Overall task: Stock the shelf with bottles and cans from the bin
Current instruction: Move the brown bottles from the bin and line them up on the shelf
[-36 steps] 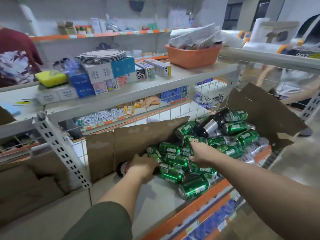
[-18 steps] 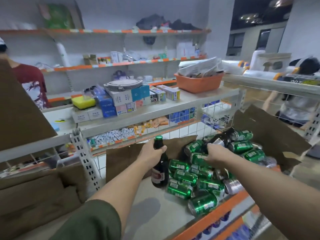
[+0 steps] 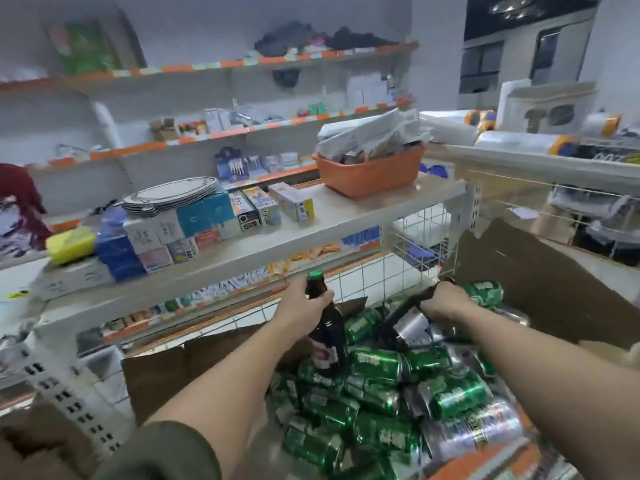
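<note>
My left hand (image 3: pixel 304 308) grips the neck of a dark brown bottle (image 3: pixel 327 344) with a green cap and red label, held upright above the cans. My right hand (image 3: pixel 446 304) grips the neck of a second dark bottle (image 3: pixel 403 323) with a silver label, which lies tilted on the pile. Several green cans (image 3: pixel 377 400) lie heaped in a cardboard-lined bin (image 3: pixel 540 292) on the lower shelf. The grey shelf (image 3: pixel 346 220) runs above and behind the bin.
An orange basket (image 3: pixel 370 174) of papers, small boxes (image 3: pixel 194 226), stacked trays (image 3: pixel 169 197) and a yellow sponge (image 3: pixel 71 244) sit on the grey shelf. A white wire grid (image 3: pixel 408 237) backs the bin. A person in a red top (image 3: pixel 17 209) stands far left.
My left hand pulled the brown bottle out from beside the cans and lifted it upright. My right hand moved from the cans to the neck of the silver-labelled bottle. The view tilted up.
</note>
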`<state>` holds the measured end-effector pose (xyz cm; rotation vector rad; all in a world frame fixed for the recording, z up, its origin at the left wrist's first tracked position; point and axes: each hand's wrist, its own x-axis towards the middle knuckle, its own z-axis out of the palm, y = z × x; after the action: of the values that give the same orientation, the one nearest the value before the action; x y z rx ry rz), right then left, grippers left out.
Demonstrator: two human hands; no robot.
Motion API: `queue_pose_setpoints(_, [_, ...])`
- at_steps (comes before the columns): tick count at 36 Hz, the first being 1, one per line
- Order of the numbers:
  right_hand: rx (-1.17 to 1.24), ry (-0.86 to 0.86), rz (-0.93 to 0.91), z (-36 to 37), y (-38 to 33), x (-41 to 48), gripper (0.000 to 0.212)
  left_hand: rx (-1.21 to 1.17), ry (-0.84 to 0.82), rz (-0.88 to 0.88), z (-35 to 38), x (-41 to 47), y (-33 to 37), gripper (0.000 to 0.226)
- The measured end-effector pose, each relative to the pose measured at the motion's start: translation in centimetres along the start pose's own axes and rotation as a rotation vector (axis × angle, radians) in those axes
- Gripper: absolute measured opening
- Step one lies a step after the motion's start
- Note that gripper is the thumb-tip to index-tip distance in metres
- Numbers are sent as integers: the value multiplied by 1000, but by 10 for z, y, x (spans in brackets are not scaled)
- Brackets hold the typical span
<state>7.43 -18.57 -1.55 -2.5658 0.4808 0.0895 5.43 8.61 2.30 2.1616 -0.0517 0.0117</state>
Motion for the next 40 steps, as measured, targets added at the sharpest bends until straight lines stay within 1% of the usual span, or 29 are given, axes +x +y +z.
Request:
queue_pose_setpoints(4, [128, -42, 85, 4, 16, 36, 18, 51, 18, -31, 14, 22, 9, 27])
queue_pose_setpoints(8, [342, -83, 185, 19, 29, 65, 38, 71, 68, -74, 13, 33, 10, 26])
queue_pose_setpoints(11, [471, -45, 263, 29, 31, 76, 61, 89, 88, -113, 12, 36, 12, 28])
queue_pose_setpoints(13, [551, -6, 315, 32, 28, 77, 71, 82, 97, -135, 11, 34, 15, 29])
queue_pose_setpoints(16, [669, 13, 431, 35, 23, 76, 77, 95, 129, -132, 7, 28, 18, 27])
queue_pose_setpoints(18, [709, 1, 476, 31, 19, 70, 75, 86, 158, -139, 2, 22, 18, 29])
queue_pose_setpoints(20, [750, -8, 482, 29, 18, 65, 70, 82, 183, -143, -2, 17, 19, 31])
queue_pose_setpoints(22, [749, 1, 438, 33, 20, 68, 67, 89, 202, -139, -7, 11, 19, 30])
queue_pose_setpoints(24, [706, 53, 368, 33, 19, 65, 70, 82, 215, -139, -11, 6, 18, 30])
queue_pose_setpoints(25, [656, 64, 309, 33, 17, 63, 67, 73, 223, -141, -12, 4, 16, 30])
queue_pose_setpoints(28, [526, 36, 66, 25, 8, 54, 48, 58, 258, -142, -16, -4, 16, 29])
queue_pose_setpoints(30, [458, 13, -68, 23, 3, 51, 45, 50, 285, -144, -20, -10, 16, 28])
queue_pose_setpoints(32, [340, 31, -162, 25, -5, 47, 43, 51, 301, -145, -24, -16, 15, 29])
queue_pose_setpoints(36, [81, 136, -367, 27, -23, 36, 44, 17, 358, -146, -42, -27, 10, 25])
queue_pose_setpoints(38, [2, 174, -472, 23, -34, 32, 46, 0, 399, -156, -55, -33, 7, 21])
queue_pose_setpoints(40, [-12, 209, -535, 14, -51, 26, 45, -13, 429, -163, -70, -41, 4, 19])
